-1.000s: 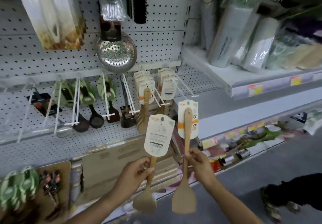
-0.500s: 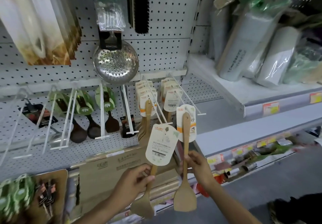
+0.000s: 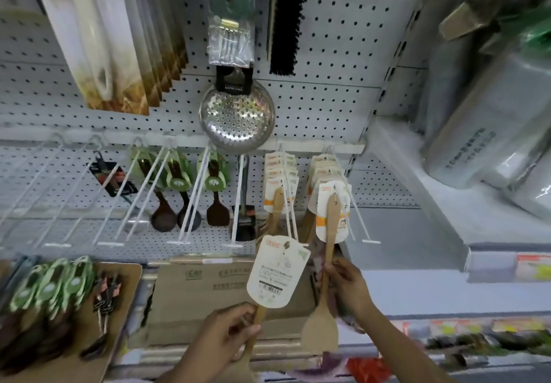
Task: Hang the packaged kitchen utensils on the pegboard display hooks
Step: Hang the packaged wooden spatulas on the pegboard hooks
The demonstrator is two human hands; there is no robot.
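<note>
A: Spatula (image 3: 327, 259) in the right hand (image 3: 346, 285), fingers pinched round its handle; its card sat up against the rightmost loaded hook (image 3: 347, 191), below the steel skimmer (image 3: 237, 114).

B: And the left hand (image 3: 229, 335)?

A: It gripped a second carded spatula (image 3: 277, 272), lower and left of that hook, waiting. Hanging step seemed underway; next, the card's hole needed threading onto the hook tip.

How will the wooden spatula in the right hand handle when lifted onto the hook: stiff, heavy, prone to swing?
The wooden spatula looks thin, so probably stiff and light. The right hand grips mid-handle, so the broad blade below may swing it. Its card label looks thin and could bend against the hook.
</note>
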